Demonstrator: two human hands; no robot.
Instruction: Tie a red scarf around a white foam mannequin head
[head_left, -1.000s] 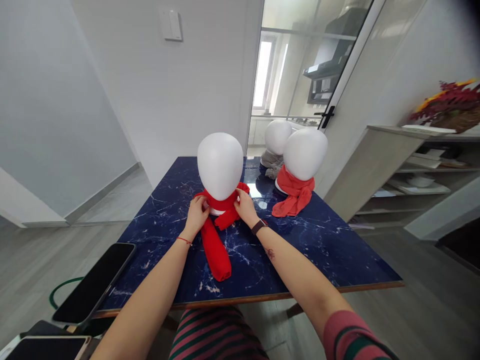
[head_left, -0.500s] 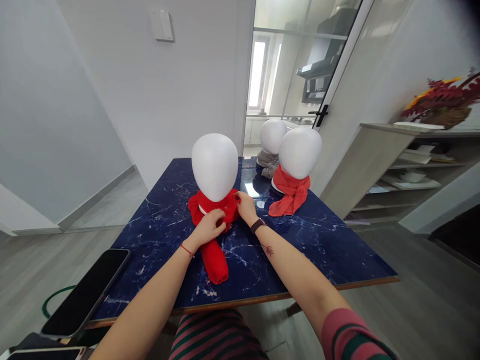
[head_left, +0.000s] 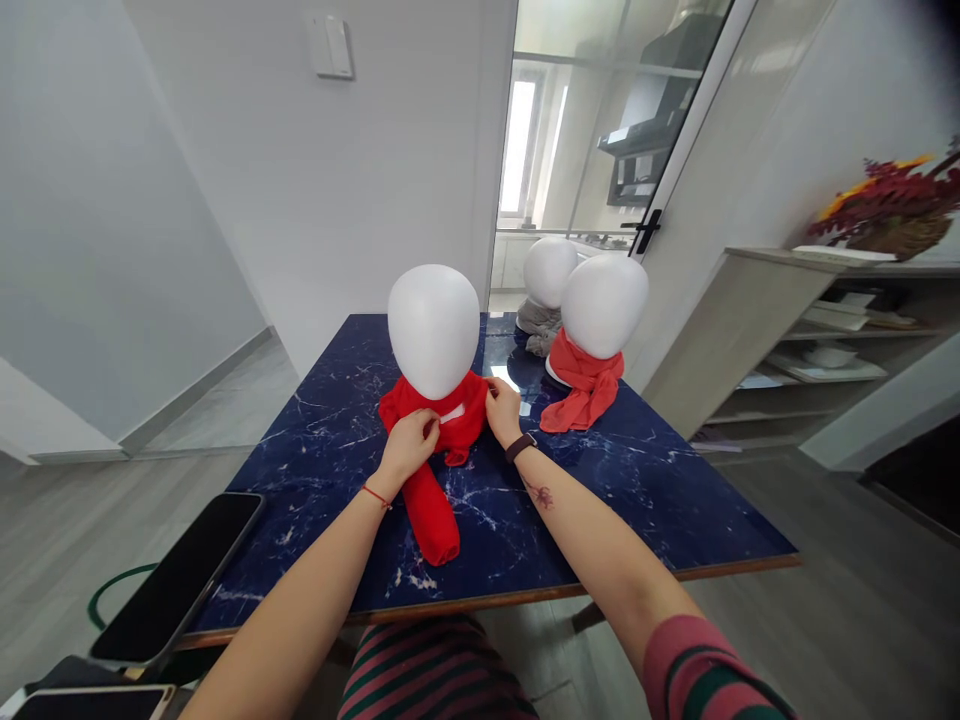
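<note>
A white mannequin head (head_left: 433,328) stands upright in front of me with a red scarf (head_left: 430,515) wrapped around its base. One long end of the scarf lies toward me on the table. At the front of the wrap, my left hand (head_left: 409,442) pinches the red cloth, and a small white patch shows beside its fingertips. My right hand (head_left: 504,408) has its fingers closed on the scarf's right edge. Further right stands a second white head (head_left: 604,303) with a coral scarf (head_left: 585,385) tied around it. Behind that is a third head (head_left: 549,270) with a grey scarf (head_left: 538,322).
Everything stands on a dark blue marbled table (head_left: 622,500) with a wooden edge. A black phone (head_left: 180,580) lies at its left corner. A shelf unit (head_left: 810,350) with a flower basket (head_left: 892,210) is at right, beside a glass door (head_left: 577,130).
My right hand has shifted slightly right, and the scarf's right side is pulled outward. The left hand has moved a little left, and a white patch now shows between the folds.
</note>
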